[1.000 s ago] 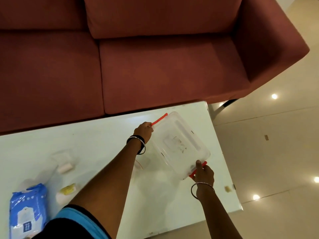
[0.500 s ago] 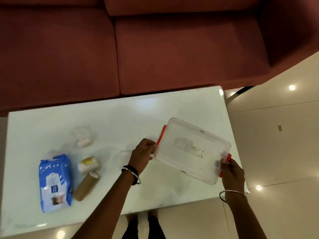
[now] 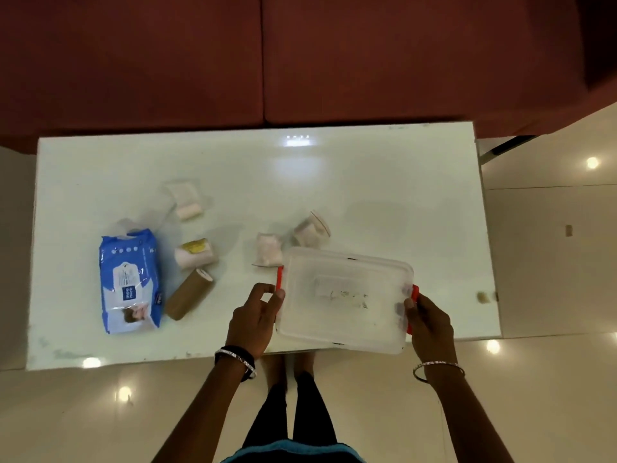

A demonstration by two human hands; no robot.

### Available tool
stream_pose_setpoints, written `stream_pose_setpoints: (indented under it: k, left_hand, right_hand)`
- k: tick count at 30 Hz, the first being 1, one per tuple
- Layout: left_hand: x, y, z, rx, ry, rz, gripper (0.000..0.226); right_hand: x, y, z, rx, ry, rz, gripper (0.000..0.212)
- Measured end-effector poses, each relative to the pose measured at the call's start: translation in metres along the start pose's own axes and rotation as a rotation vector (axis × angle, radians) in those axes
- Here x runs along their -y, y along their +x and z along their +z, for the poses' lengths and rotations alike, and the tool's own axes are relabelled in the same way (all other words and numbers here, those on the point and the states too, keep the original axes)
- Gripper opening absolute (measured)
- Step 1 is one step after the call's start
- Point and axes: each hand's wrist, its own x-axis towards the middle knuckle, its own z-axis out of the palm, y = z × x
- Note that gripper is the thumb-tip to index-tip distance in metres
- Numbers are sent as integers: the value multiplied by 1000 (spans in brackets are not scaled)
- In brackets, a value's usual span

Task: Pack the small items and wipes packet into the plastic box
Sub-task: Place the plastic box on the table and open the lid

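A clear plastic box point(image 3: 344, 299) with its lid on and red side clips is held over the table's front edge. My left hand point(image 3: 255, 319) grips its left end and my right hand point(image 3: 429, 324) grips its right end. A blue wipes packet point(image 3: 130, 282) lies at the left of the table. Beside it lie a brown roll point(image 3: 188, 294) and a white roll with a yellow label point(image 3: 195, 254). Small clear pouches rest further back point(image 3: 187, 200) and just behind the box point(image 3: 268, 249), point(image 3: 310, 230).
The white glossy table point(image 3: 384, 182) stands in front of a dark red sofa point(image 3: 300, 58). Shiny tiled floor point(image 3: 551, 262) lies to the right and in front. My legs and feet point(image 3: 293, 396) stand at the table's front edge.
Both hands have brought the box from the table's far right corner toward its front edge, turning it level. The camera now looks more straight down, showing the whole table.
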Motion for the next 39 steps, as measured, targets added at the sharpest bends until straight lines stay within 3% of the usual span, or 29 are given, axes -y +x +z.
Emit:
stream_pose_setpoints:
  k: [2,10,18,24,28,31,34,37,39]
  left_hand:
    - [9,2,-3,-22,99,23,44]
    - [25,12,-8,-58,298,49,35]
    - [28,16,3,-147,305,45,25]
    - [48,32,6,-32,30,-116,23]
    - [54,43,12,40,-11,-155,27]
    - [57,48,13,69,18,-146,30]
    - [59,49,11,149,-128,-196,30]
    - [61,52,6,241,-250,-237,29]
    - [63,54,3,287,-280,-245,29]
  right_hand:
    - [-3,0,10,10,-28,-1,35]
    - [-13,8,28,-7,-123,-43,30]
    - [-19,6,36,-105,-270,-109,33]
    - [-23,7,46,-240,-310,-167,40]
    - [-28,15,49,-265,-158,42,34]
    - [-29,20,46,-94,280,321,26]
    - [-27,22,41,23,325,458,22]
    - [-23,25,39,-137,181,467,26]
    - [-14,21,42,-396,-104,284,24]
